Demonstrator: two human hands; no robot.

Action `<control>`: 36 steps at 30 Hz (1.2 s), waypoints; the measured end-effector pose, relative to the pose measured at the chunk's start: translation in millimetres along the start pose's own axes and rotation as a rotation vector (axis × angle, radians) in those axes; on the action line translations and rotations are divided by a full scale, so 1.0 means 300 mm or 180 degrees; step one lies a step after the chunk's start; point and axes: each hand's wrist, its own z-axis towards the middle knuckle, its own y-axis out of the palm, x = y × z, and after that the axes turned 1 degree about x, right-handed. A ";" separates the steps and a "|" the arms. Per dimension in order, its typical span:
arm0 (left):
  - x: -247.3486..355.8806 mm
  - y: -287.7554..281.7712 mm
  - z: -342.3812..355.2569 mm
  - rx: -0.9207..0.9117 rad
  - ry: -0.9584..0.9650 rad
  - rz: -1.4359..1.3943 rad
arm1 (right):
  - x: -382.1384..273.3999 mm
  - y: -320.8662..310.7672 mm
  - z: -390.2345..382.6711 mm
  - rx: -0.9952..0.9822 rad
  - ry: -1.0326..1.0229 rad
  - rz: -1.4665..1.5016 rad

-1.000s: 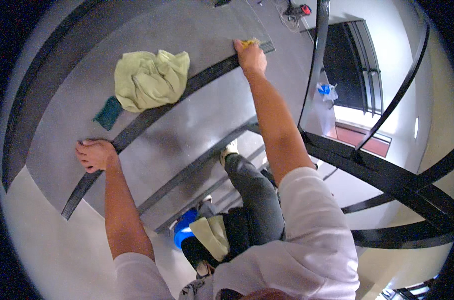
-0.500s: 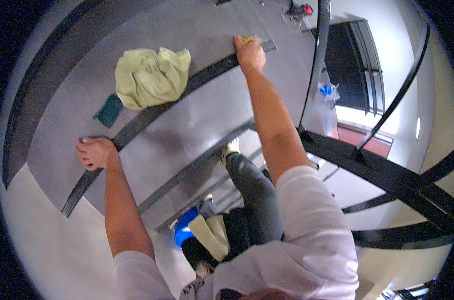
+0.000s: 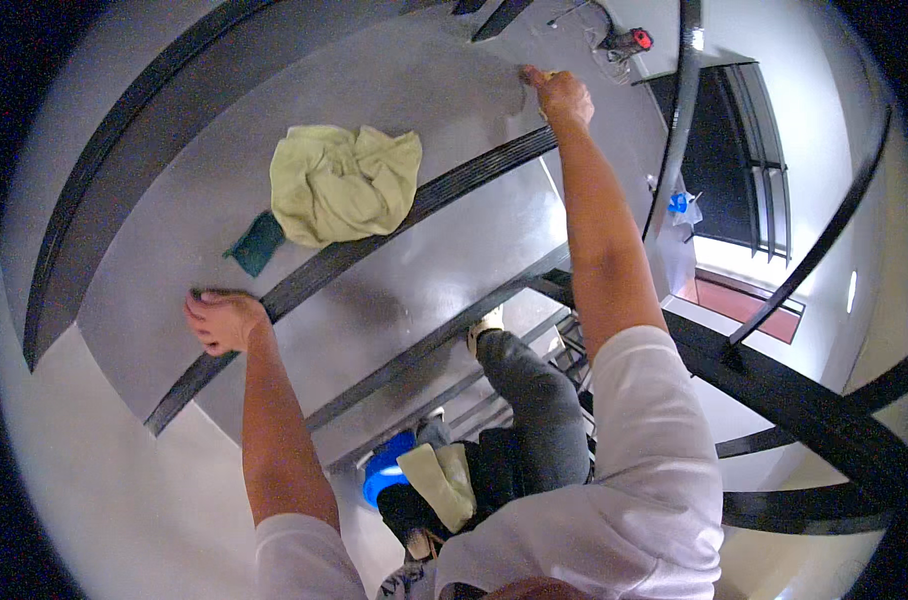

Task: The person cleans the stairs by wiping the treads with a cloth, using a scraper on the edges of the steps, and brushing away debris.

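My left hand (image 3: 224,320) rests on the left end of a grey stair tread (image 3: 164,270), by its dark ribbed edge strip (image 3: 454,190). Its fingers lie apart on the surface and hold nothing. Near the far right end of the same tread, my right hand (image 3: 564,98) is closed around something small and yellow, mostly hidden by the fingers. Between the hands lies a crumpled pale yellow-green cloth (image 3: 344,185), partly over the edge strip. A dark green scouring pad (image 3: 256,243) sits beside the cloth, nearer my left hand.
Black curved railing bars (image 3: 689,110) run along the right. A black-and-red tool (image 3: 629,42) with a cord lies at the far right. Below me are lower steps, a blue container (image 3: 386,468) and another pale cloth (image 3: 442,485) at my waist. A white wall (image 3: 84,450) borders the left.
The view has shifted, so the cloth and pad appear farther right and lower. My right hand has moved a little right along the tread, still closed. My left hand stays by the edge strip.
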 end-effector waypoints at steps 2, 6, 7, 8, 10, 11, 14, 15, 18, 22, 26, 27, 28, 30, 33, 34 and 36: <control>-0.031 -0.003 0.013 0.0022 0.0037 0.0030 | 0.014 0.045 -0.144 -0.0076 -0.0116 0.0206; -0.020 -0.014 0.021 -0.0028 -0.0122 0.0097 | 0.077 0.131 -0.320 -0.0101 -0.0300 0.0650; -0.007 -0.018 0.014 -0.0059 -0.0163 0.0103 | 0.093 0.151 -0.357 0.0027 -0.0352 0.1174; 0.001 -0.024 0.011 -0.0096 -0.0183 0.0115 | 0.086 0.153 -0.369 0.0162 -0.0390 0.1353; 0.003 -0.026 0.012 -0.0123 -0.0189 0.0132 | 0.056 0.133 -0.374 -0.0059 -0.0013 0.1177; -0.005 -0.017 0.015 -0.0114 -0.0178 0.0137 | 0.049 0.142 -0.373 0.0018 -0.0102 0.1061; -0.016 -0.002 0.010 0.0031 -0.0134 0.0186 | 0.043 0.173 -0.362 0.0266 -0.0276 0.0791; -0.018 0.001 0.012 0.0100 -0.0122 0.0209 | 0.044 0.178 -0.361 0.0371 -0.0264 0.0754; -0.010 -0.008 0.006 0.0116 -0.0042 0.0127 | 0.037 0.158 -0.327 0.0185 -0.0090 0.0808; -0.024 0.006 0.003 0.0139 0.0020 0.0115 | -0.020 0.137 -0.278 0.0163 0.0064 0.0814; -0.035 0.012 0.012 0.0259 0.0069 0.0170 | 0.009 0.146 -0.357 0.0004 -0.0251 0.0849; -0.046 0.018 0.020 0.0323 0.0079 0.0214 | 0.001 0.146 -0.352 0.0001 -0.0222 0.0867; -0.045 0.023 0.022 0.0269 0.0047 0.0224 | -0.006 0.133 -0.342 0.0014 -0.0187 0.0870; -0.045 0.030 0.011 0.0110 0.0033 0.0234 | -0.005 0.105 -0.275 0.0188 -0.0072 0.0730; -0.027 0.020 -0.002 0.0118 0.0128 0.0031 | 0.008 0.087 -0.188 0.0072 0.0065 0.0636; -0.015 0.016 0.007 0.0081 0.0040 0.0087 | 0.014 0.104 -0.223 0.0027 -0.0044 0.0654; -0.020 -0.010 0.009 -0.0116 -0.0063 0.0230 | 0.035 0.138 -0.353 0.0054 -0.0069 0.0769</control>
